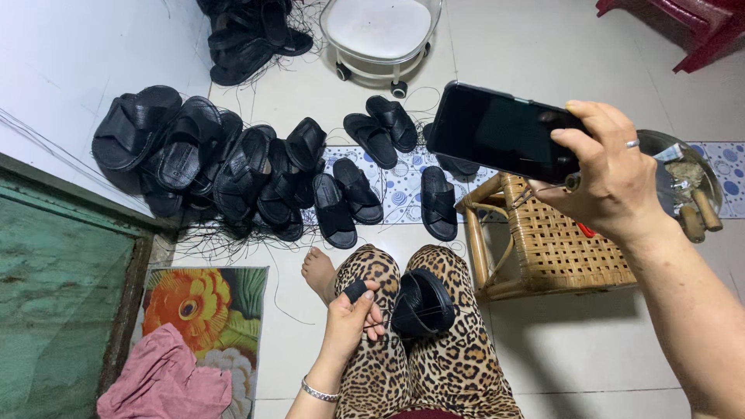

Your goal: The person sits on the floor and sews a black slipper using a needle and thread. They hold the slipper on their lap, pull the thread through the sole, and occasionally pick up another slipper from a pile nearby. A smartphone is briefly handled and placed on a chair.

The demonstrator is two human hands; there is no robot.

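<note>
Overhead, a dark phone point(497, 132) is gripped by right hand point(609, 174) fingers above a wicker stool point(559, 248); left hand point(349, 318) fingers are pinched on a small black piece point(355, 291) beside a black sandal point(423, 302) on lap.

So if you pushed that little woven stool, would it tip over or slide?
The woven stool looks like cane on a thin frame, so it is probably light and would likely slide on the smooth tiled floor. Its legs look spread wide, so tipping seems less likely. The right hand holds a phone above it.
</note>
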